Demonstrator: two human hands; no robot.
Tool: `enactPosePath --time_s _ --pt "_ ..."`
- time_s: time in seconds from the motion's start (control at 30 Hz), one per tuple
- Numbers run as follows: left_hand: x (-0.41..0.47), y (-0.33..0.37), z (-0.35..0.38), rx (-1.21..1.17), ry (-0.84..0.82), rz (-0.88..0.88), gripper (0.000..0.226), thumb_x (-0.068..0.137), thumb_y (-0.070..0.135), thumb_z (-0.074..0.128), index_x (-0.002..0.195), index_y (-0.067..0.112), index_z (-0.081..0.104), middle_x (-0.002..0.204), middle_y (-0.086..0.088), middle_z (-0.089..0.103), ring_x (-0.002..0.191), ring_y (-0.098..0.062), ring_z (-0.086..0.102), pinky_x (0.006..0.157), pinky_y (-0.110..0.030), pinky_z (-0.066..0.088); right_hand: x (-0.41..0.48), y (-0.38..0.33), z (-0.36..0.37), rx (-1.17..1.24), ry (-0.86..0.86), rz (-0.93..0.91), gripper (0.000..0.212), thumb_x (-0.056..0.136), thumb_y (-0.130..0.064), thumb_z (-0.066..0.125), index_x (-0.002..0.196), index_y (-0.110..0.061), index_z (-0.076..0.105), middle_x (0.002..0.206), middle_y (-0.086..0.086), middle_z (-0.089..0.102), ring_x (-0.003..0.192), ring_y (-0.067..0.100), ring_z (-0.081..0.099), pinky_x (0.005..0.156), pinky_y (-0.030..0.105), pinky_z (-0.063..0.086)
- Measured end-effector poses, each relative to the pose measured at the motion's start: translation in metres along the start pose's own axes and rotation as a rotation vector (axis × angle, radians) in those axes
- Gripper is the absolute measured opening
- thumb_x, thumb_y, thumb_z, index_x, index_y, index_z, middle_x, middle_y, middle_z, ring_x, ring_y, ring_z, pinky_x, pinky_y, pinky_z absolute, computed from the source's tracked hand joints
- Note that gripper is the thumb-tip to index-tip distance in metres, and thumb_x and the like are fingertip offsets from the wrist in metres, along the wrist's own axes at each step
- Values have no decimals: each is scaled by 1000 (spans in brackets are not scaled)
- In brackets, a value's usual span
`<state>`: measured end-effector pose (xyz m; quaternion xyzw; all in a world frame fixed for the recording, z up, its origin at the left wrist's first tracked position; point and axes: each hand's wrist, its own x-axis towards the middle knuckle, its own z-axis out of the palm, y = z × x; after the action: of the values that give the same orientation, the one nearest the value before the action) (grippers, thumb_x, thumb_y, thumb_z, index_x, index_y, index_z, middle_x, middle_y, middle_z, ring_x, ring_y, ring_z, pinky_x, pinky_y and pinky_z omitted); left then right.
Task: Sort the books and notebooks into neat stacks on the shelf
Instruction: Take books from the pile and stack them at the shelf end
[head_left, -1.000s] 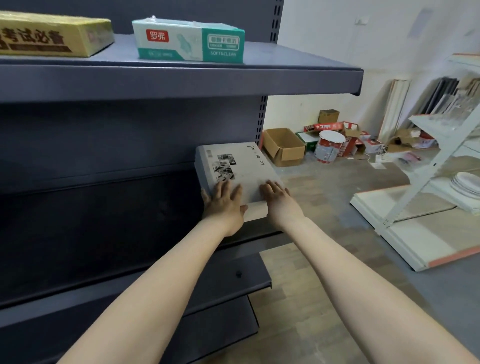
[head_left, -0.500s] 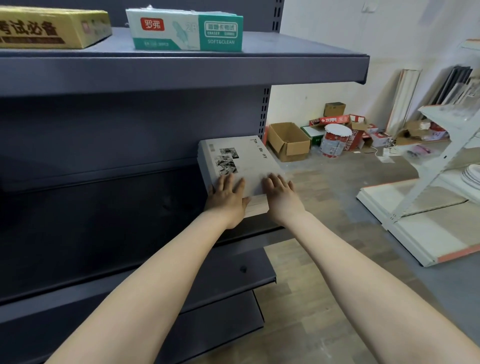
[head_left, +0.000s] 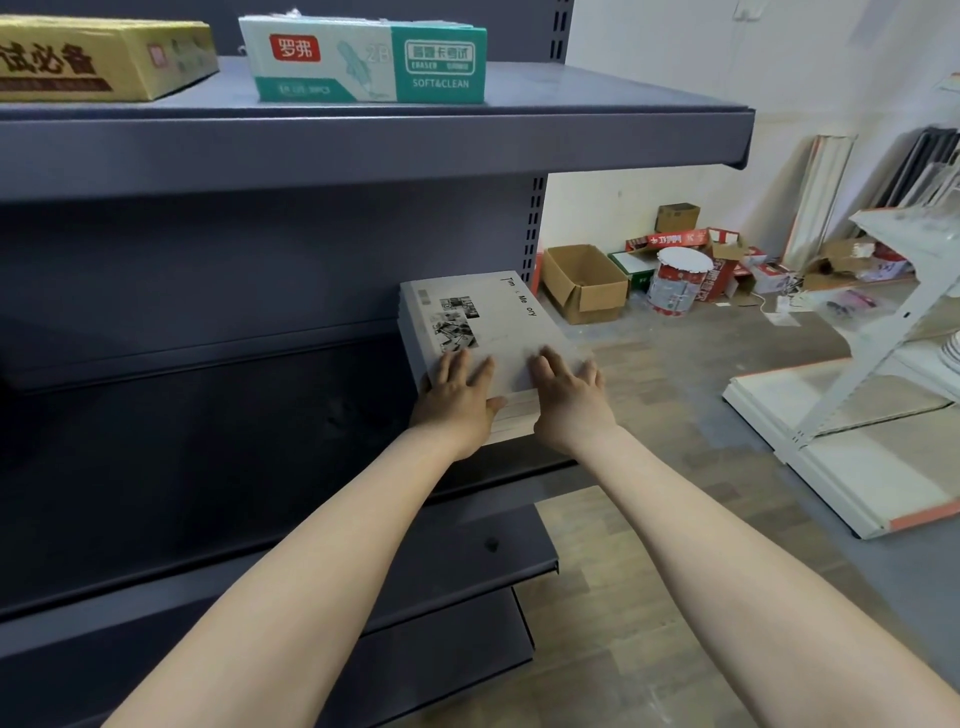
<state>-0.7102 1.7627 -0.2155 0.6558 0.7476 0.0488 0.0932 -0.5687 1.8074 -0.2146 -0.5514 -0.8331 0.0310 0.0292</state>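
Observation:
A stack of grey notebooks (head_left: 488, 327), its top cover printed with small black-and-white photos, lies at the right end of the dark middle shelf (head_left: 260, 467). My left hand (head_left: 457, 400) rests flat on the near left corner of the top cover, fingers straight and spread. My right hand (head_left: 569, 397) lies flat on the near right part of the same cover. The hands hide the near edge of the stack.
On the upper shelf (head_left: 363, 140) sit a yellow box (head_left: 98, 57) and a teal and white eraser box (head_left: 363, 60). Lower shelves jut out below. Cardboard boxes (head_left: 584, 283) and a paint bucket (head_left: 675, 280) stand by the wall; a white rack (head_left: 893, 322) is right.
Both hands stay flat on the notebook stack. The view has shifted a little; the stack and hands look almost unmoved on the shelf.

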Motion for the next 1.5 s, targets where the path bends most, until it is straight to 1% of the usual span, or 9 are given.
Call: enactPosePath --time_s 0.13,0.4,0.5,0.63,0.77,0.9,1.07,1.17,1.5 --pt "-1 2 1 14 -4 -8 57 101 45 21 151 27 0 158 -4 -12 144 -25 -16 117 -47 3 2 3 -4 23 30 -29 72 78 -7 55 142 -17 22 154 0 16 125 47 31 105 46 34" --pt "4 -2 3 -26 -39 7 56 101 42 23 150 31 -3 157 -4 -17 142 -28 -22 116 -49 -2 2 6 -4 -9 23 -38 75 77 -13 55 143 -16 21 155 0 15 123 45 33 102 43 37" --pt "4 -1 -1 -40 -62 18 59 101 44 25 151 30 -4 157 -4 -18 142 -27 -22 115 -48 -2 1 1 -8 11 -13 -16 70 77 -11 51 141 -16 24 155 -1 14 131 47 25 107 51 28" --pt "-8 -9 -7 -135 -6 72 72 99 43 35 149 25 -15 155 1 -25 142 -26 -24 115 -47 -6 -4 -8 -16 35 -62 14 71 81 -4 43 146 -21 21 159 -2 5 142 45 -6 110 66 0" --pt "-39 -31 0 -138 46 22 78 98 46 35 147 22 -21 154 3 -27 143 -26 -20 114 -46 -11 -21 -23 -10 54 100 -122 67 82 -5 45 144 -26 30 158 0 13 145 33 2 114 59 2" --pt "-67 -78 -8 -71 24 -23 70 98 44 35 150 26 -9 158 1 -16 145 -26 -8 116 -47 -5 -28 -65 -19 149 171 -287 47 82 -6 47 125 -23 55 148 0 37 139 27 24 117 45 12" --pt "-116 -148 -40 21 201 -23 49 98 35 41 145 26 29 152 2 27 138 -21 26 111 -37 22 -31 -145 -30 280 264 -434 33 85 -10 48 111 -21 65 124 1 59 117 25 49 95 29 38" --pt "-151 -197 -66 86 292 -79 42 97 32 42 138 23 41 144 2 40 130 -20 34 104 -34 29 -34 -199 -36 272 236 -520 31 86 -12 48 110 -23 63 123 0 59 118 22 48 97 30 38" --pt "-290 -338 -123 168 488 -349 40 84 19 57 124 16 58 127 -7 57 116 -31 49 92 -38 39 -74 -386 -48 268 155 -816 36 90 -11 45 121 -25 56 132 -1 50 125 21 41 104 32 32"
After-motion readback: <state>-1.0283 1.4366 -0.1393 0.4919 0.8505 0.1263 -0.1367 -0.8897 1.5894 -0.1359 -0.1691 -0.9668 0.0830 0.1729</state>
